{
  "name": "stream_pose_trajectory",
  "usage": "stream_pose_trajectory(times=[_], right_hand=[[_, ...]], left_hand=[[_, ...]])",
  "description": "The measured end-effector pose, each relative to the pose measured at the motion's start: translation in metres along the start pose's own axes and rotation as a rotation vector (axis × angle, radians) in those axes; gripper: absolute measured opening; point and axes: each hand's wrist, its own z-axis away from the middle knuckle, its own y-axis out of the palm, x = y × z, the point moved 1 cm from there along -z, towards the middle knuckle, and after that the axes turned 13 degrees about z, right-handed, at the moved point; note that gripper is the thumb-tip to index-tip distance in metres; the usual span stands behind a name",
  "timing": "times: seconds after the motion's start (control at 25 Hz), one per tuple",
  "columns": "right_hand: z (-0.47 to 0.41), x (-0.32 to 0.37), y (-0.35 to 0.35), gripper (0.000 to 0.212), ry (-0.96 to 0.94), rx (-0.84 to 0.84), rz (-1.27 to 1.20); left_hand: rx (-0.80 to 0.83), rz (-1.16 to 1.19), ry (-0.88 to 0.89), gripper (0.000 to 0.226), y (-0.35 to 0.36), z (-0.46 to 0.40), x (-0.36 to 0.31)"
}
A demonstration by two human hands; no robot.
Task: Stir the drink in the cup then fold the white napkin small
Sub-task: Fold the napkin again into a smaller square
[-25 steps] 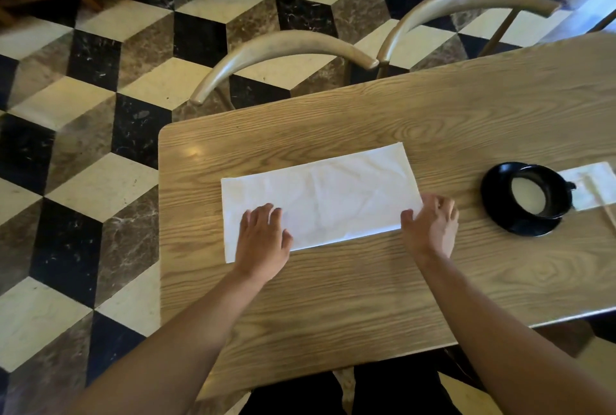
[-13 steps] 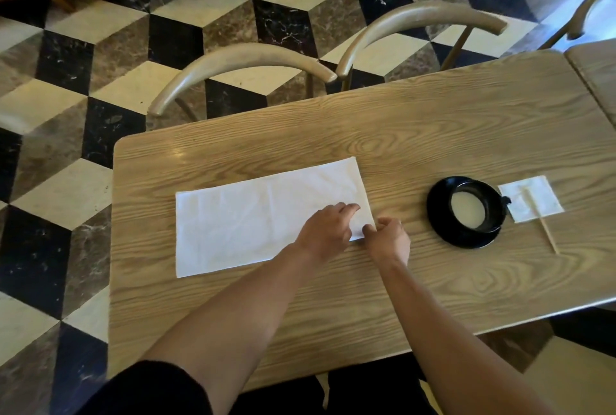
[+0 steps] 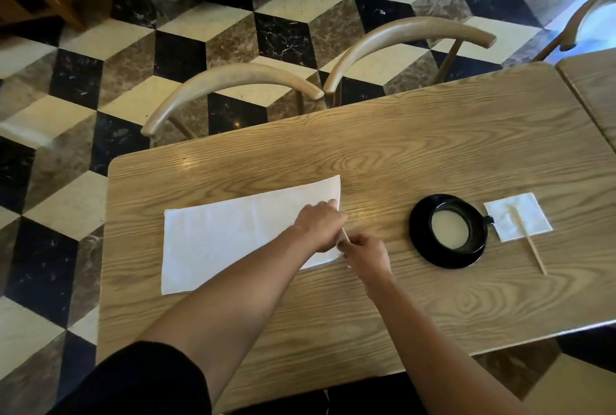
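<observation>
Nearest, the right hand (image 3: 365, 253) pinches the near right corner of the white napkin (image 3: 233, 238), which lies folded long on the worktop (image 3: 400, 154). The left hand (image 3: 320, 226) grips its right edge. Farther right stands the cup (image 3: 450, 229), beside a stir stick (image 3: 528, 241).

We are extending both forearms forward and inward, so that the two hands are meeting just beside each other. Our left hand (image 3: 319, 227) is lying knuckles up, its fingers reaching forward and pressing down; whether its thumb is pinching anything underneath cannot be told. Our right hand (image 3: 365, 254) is sitting just beside it, nearer our body, with its fingers curled and its fingertips pinching a thin edge at the point where the hands meet. A dark sleeve is covering our left upper arm; both forearms are bare.
</observation>
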Motion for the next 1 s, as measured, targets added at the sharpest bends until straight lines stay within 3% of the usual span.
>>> stream_pose_trajectory(times=[0.24, 0.4, 0.52, 0.68, 0.76, 0.88, 1.0], right_hand=[[0.028, 0.024, -0.012, 0.011, -0.153, 0.120, -0.046], [0.051, 0.037, -0.021, 0.014, -0.237, 0.219, -0.178], [0.060, 0.054, -0.024, 0.024, -0.244, 0.277, -0.385], [0.067, 0.098, -0.027, 0.039, -0.275, 0.267, -0.475], [0.071, 0.133, -0.029, 0.035, -0.328, 0.245, -0.464], [0.077, 0.194, -0.037, 0.014, -0.463, 0.231, -0.425], [0.079, 0.255, -0.044, 0.009, -0.590, 0.182, -0.360]], left_hand=[[-0.110, -0.147, -0.037, 0.022, -0.056, 0.017, 0.025], [-0.239, -0.092, -0.066, 0.018, -0.095, 0.049, 0.053], [-0.338, 0.110, -0.072, 0.014, -0.120, 0.079, 0.088], [-0.434, 0.483, -0.025, 0.024, -0.148, 0.125, 0.127], [-0.513, 0.612, -0.051, 0.031, -0.163, 0.147, 0.146], [-0.644, 0.836, -0.085, 0.035, -0.189, 0.177, 0.167], [-0.830, 1.067, -0.073, 0.020, -0.218, 0.199, 0.179]])
